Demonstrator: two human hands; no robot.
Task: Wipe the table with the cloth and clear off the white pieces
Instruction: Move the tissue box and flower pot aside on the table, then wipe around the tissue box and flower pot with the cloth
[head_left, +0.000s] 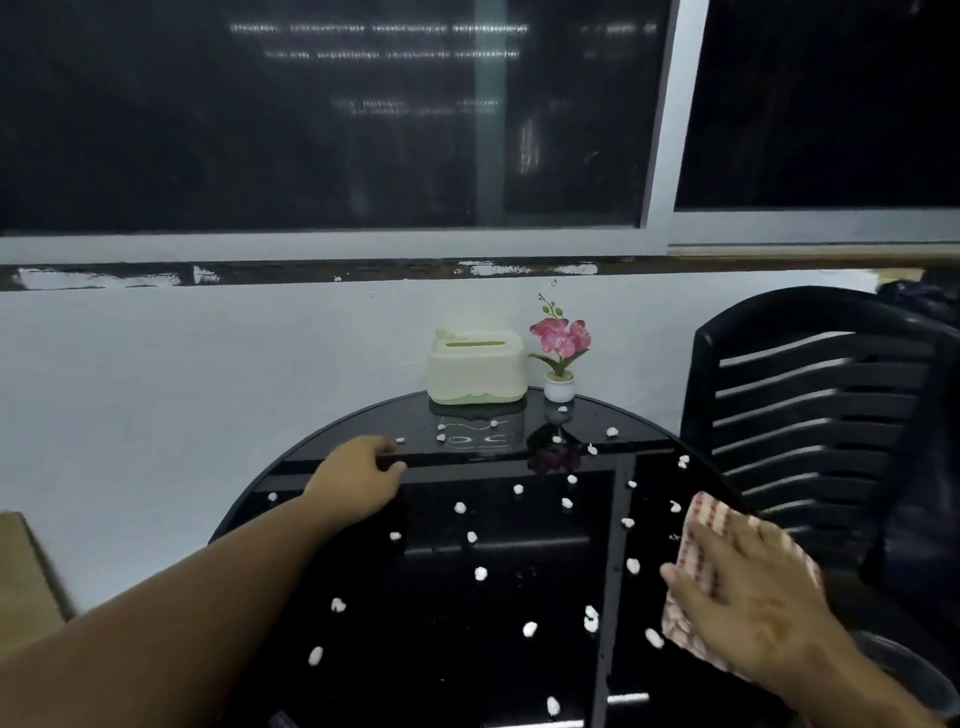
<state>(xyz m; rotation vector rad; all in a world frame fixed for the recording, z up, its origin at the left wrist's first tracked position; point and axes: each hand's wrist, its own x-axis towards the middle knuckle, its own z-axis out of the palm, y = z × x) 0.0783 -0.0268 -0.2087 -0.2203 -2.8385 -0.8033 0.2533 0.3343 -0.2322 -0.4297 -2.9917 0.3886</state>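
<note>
A round, glossy black table (519, 675) fills the lower middle of the view. Several small white pieces (480, 573) lie scattered over its top. My right hand (748, 597) lies flat, fingers spread, pressing a red-and-white checked cloth (698, 525) onto the table near its right edge. My left hand (358, 480) rests on the far left part of the table with its fingers curled loosely and holds nothing.
A pale green tissue box (475, 369) and a small white pot with a pink orchid (561, 358) stand at the table's far edge against the white wall. A black slatted plastic chair (810, 415) stands close on the right.
</note>
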